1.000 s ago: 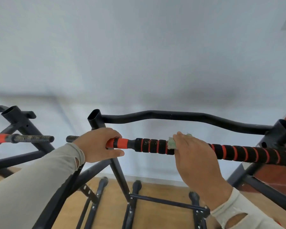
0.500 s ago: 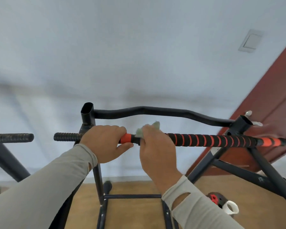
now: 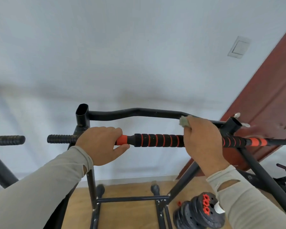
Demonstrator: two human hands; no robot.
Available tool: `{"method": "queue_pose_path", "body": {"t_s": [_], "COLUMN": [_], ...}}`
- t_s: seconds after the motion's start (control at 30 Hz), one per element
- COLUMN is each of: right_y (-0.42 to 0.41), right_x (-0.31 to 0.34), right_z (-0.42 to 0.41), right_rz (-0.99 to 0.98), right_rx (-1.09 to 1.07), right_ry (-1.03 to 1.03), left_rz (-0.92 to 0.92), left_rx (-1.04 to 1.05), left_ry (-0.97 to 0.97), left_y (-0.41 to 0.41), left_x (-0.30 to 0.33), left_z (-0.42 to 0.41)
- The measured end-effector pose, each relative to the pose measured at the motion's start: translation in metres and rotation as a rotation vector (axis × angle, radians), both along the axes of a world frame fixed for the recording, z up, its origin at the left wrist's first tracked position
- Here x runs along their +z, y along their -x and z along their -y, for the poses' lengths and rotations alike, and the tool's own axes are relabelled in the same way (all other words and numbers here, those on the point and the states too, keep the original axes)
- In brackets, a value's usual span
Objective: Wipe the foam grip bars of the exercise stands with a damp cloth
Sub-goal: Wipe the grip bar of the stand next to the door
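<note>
A black foam grip bar (image 3: 157, 140) with orange rings runs left to right across a black metal exercise stand (image 3: 82, 118). My left hand (image 3: 101, 144) grips the bar at its orange left end. My right hand (image 3: 203, 139) wraps a pale green cloth (image 3: 184, 121) round the foam toward the bar's right part; only a corner of the cloth shows above my fingers. The bar's threaded black tip (image 3: 61, 139) sticks out to the left of the stand.
A second stand's threaded bar end (image 3: 7, 140) pokes in at the far left. Black weight plates with orange hubs (image 3: 200, 212) lie on the wooden floor at the lower right. A red-brown door (image 3: 262, 103) leans at the right, and a white wall is behind.
My right hand has slid the cloth to the right along the foam, from beside my left hand toward the bar's right end. My left hand has kept its hold.
</note>
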State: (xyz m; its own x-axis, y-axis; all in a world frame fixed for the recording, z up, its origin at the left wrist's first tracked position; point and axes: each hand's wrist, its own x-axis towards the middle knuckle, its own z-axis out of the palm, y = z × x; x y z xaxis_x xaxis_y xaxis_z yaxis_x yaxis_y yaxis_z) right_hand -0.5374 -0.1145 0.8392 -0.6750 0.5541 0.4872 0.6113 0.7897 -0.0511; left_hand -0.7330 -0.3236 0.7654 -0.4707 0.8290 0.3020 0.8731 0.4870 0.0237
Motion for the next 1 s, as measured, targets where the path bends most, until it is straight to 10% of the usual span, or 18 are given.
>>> {"method": "queue_pose_path", "body": {"t_s": [0.37, 0.77, 1.0], "right_y": [0.014, 0.058, 0.012], "right_x": [-0.018, -0.065, -0.055], "right_z": [-0.006, 0.078, 0.005], "right_rz": [0.311, 0.047, 0.239], "right_rx": [0.226, 0.362, 0.505], "right_ry": [0.365, 0.019, -0.279], "left_rz": [0.086, 0.061, 0.054], "left_rx": [0.075, 0.090, 0.086], "left_ry": [0.220, 0.199, 0.233], "left_y": [-0.006, -0.006, -0.007], "left_x": [0.014, 0.011, 0.015], "left_z": [-0.026, -0.028, -0.028]}}
